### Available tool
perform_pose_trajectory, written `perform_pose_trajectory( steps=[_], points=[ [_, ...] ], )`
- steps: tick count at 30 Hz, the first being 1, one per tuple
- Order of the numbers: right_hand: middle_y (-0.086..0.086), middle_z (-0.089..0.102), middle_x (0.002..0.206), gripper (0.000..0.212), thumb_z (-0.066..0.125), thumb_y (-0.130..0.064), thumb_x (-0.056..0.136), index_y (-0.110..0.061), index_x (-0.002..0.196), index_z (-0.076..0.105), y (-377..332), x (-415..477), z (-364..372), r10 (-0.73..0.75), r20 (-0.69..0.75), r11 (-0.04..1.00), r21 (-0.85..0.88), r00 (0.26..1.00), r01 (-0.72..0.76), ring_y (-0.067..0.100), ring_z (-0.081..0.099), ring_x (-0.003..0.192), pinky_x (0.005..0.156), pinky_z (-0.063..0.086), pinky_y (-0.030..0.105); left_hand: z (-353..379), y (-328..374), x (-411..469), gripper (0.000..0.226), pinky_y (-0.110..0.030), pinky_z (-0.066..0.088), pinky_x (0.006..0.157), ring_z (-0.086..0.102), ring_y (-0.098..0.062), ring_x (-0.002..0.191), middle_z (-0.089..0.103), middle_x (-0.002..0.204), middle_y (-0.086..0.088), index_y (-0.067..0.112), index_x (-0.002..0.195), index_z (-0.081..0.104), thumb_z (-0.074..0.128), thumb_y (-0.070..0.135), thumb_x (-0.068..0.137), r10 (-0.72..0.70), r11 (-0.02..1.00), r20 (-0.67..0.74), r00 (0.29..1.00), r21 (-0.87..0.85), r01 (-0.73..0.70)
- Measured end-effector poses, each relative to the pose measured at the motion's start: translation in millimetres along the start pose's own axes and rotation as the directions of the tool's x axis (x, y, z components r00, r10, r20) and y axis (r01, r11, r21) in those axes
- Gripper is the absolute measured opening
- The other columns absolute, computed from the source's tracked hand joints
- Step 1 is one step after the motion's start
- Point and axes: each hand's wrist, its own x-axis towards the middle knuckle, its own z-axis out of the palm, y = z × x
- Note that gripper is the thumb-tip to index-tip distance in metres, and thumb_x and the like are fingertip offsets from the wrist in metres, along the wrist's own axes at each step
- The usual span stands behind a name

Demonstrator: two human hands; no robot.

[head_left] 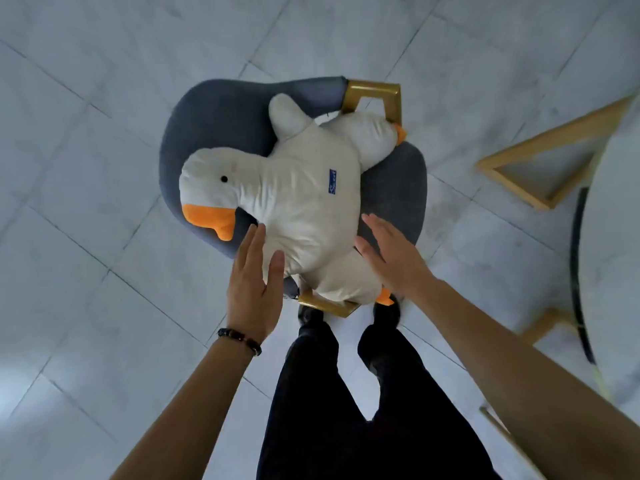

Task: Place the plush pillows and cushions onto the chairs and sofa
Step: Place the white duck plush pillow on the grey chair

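A white plush goose pillow point(304, 195) with an orange beak and orange feet lies across the seat of a blue-grey chair point(204, 116) with gold legs, seen from above. Its head points left, and one foot hangs over the near edge. My left hand point(254, 282), wearing a bead bracelet, is flat with fingers extended, fingertips at the plush's near-left edge. Fingers spread, my right hand point(391, 254) rests against the plush's near-right side. Neither hand grips anything.
A round white table point(616, 237) with a dark rim and gold wooden legs point(540, 161) stands at the right. My dark-trousered legs and shoes point(311, 317) are just before the chair. Pale marble floor tiles point(86, 237) surround it.
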Motion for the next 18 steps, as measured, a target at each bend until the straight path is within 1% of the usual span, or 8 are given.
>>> perform_pose_trajectory(
  steps=[3,6,7,9,12,14,16,18],
  points=[
    [-0.002,0.031,0.166,0.058,0.041,-0.05,0.107,-0.025,0.158,0.034,-32.5,-53.0,-48.6,-0.015,-0.125,0.997,0.069,0.992,0.024,0.015,0.028,0.153,0.12,0.034,0.046,-46.3,40.9,-32.4,0.054,-0.03,0.033,0.113,0.037,-0.017,0.145,0.038,0.159,0.001,0.021,0.154,0.036,0.047,0.037,0.104,0.011,0.997,-0.037,0.999,-0.073,-0.013],
    [-0.006,0.04,0.161,0.059,0.044,-0.053,0.103,-0.028,0.156,0.038,-59.1,-107.9,-87.5,0.005,-0.335,0.983,0.174,0.942,0.057,0.013,0.038,0.147,0.117,0.038,0.037,-82.7,66.6,-59.7,0.054,-0.039,0.043,0.109,0.048,-0.016,0.135,0.048,0.15,0.001,0.023,0.152,0.041,0.053,0.04,0.102,-0.012,0.981,-0.107,0.994,-0.194,-0.009],
    [-0.008,0.043,0.159,0.061,0.044,-0.056,0.1,-0.028,0.154,0.04,-65.6,-126.7,-95.8,0.031,-0.41,0.972,0.226,0.912,0.069,0.012,0.042,0.144,0.116,0.04,0.036,-92.7,73.7,-66.5,0.052,-0.034,0.045,0.105,0.05,-0.014,0.13,0.05,0.148,0.003,0.025,0.151,0.041,0.054,0.035,0.102,-0.034,0.967,-0.128,0.991,-0.255,0.0],
    [-0.011,0.048,0.152,0.064,0.046,-0.058,0.095,-0.029,0.152,0.043,-75.0,-160.8,-103.1,0.122,-0.541,0.929,0.357,0.832,0.096,0.009,0.047,0.139,0.115,0.043,0.037,-108.5,83.1,-72.7,0.051,-0.019,0.043,0.091,0.052,-0.009,0.122,0.052,0.146,0.005,0.026,0.151,0.041,0.054,0.029,0.102,-0.022,0.946,-0.106,0.994,-0.325,-0.014],
    [-0.017,0.052,0.142,0.061,0.051,-0.056,0.092,-0.035,0.149,0.046,-84.7,-199.8,-96.9,0.27,-0.652,0.857,0.498,0.709,0.132,0.0,0.052,0.129,0.112,0.047,0.042,-129.5,86.7,-63.0,0.054,-0.025,0.04,0.095,0.053,-0.009,0.122,0.052,0.145,0.004,0.024,0.151,0.042,0.058,0.029,0.1,0.119,0.929,-0.04,0.992,-0.348,-0.125],
    [-0.016,0.052,0.14,0.063,0.054,-0.056,0.09,-0.035,0.149,0.046,-90.0,-220.9,-84.5,0.347,-0.712,0.838,0.528,0.611,0.138,0.001,0.054,0.126,0.11,0.049,0.044,-143.8,89.9,-49.1,0.056,-0.029,0.04,0.095,0.056,-0.005,0.117,0.052,0.142,0.008,0.026,0.151,0.042,0.062,0.034,0.099,0.219,0.914,0.01,0.976,-0.353,-0.202],
    [-0.015,0.051,0.143,0.068,0.056,-0.054,0.088,-0.033,0.151,0.043,-96.4,-245.7,-67.6,0.432,-0.752,0.819,0.558,0.498,0.132,0.005,0.054,0.128,0.109,0.05,0.043,-154.2,96.1,-39.9,0.054,-0.023,0.043,0.09,0.055,0.012,0.105,0.05,0.14,0.012,0.027,0.151,0.041,0.059,0.03,0.099,0.306,0.898,0.087,0.948,-0.358,-0.257],
    [-0.014,0.05,0.147,0.071,0.058,-0.051,0.088,-0.03,0.153,0.04,-106.5,-275.7,-43.8,0.512,-0.763,0.796,0.594,0.395,0.117,0.004,0.055,0.128,0.106,0.049,0.035,-157.5,100.8,-34.3,0.051,-0.017,0.044,0.084,0.055,0.015,0.099,0.052,0.134,0.012,0.028,0.148,0.043,0.058,0.025,0.099,0.39,0.878,0.174,0.904,-0.366,-0.308]
  ],
)
